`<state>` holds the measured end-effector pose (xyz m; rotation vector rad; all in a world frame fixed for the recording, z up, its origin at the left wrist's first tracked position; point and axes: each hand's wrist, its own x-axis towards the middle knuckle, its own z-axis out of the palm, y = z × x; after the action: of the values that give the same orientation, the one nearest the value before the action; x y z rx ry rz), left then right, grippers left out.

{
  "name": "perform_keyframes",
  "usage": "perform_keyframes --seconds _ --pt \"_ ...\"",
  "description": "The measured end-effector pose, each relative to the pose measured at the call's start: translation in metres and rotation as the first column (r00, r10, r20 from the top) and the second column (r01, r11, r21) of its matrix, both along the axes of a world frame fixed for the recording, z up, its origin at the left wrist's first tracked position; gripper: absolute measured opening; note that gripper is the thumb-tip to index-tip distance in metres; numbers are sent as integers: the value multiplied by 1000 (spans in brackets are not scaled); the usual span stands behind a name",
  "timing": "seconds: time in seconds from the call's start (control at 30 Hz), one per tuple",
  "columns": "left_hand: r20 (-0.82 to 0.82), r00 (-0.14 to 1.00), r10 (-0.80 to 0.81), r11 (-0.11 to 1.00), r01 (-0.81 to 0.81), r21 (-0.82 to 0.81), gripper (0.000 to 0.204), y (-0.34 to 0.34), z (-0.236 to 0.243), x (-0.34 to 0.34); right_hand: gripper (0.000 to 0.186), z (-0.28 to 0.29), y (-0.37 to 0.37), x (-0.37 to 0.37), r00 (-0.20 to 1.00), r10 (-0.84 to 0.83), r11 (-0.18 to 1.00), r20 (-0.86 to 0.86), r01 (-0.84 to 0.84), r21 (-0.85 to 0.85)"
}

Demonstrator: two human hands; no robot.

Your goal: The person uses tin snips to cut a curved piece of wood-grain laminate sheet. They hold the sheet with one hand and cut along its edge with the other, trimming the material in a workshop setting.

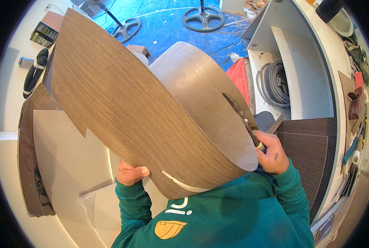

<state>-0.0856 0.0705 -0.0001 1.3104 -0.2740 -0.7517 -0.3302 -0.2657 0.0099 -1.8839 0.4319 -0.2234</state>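
Firmly, laminate roll (143, 120) between both hands' fingers (140, 170)

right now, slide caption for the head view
Both hands, left hand and right hand, hold a curling wood-grain laminate sheet.

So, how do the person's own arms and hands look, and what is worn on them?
Both arms wear long teal-green sleeves with ribbed cuffs. The left hand is bare. The right hand is bare too, with a gold-coloured ring on one finger and a small dark mark on its back.

A blue floor sheet (168, 25) lies beyond a white cabinet (300, 82) holding coiled grey hose (275, 84).
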Motion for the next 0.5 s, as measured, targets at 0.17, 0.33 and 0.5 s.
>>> perform_keyframes --seconds 0.17,0.33,0.5 --pt "-12 1000 6 1000 -6 -20 84 -1 0 -1 47 1 0 0 1000 7 1000 -8 -7 -1" --pt "-30 1000 4 1000 -5 -20 82 -2 2 -1 45 -8 2 -4 1000 -9 1000 -6 9 10" --pt "-59 997 -48 999 49 23 82 2 -8 3 43 -7 5 -1 999 -32 999 -33 33 33"
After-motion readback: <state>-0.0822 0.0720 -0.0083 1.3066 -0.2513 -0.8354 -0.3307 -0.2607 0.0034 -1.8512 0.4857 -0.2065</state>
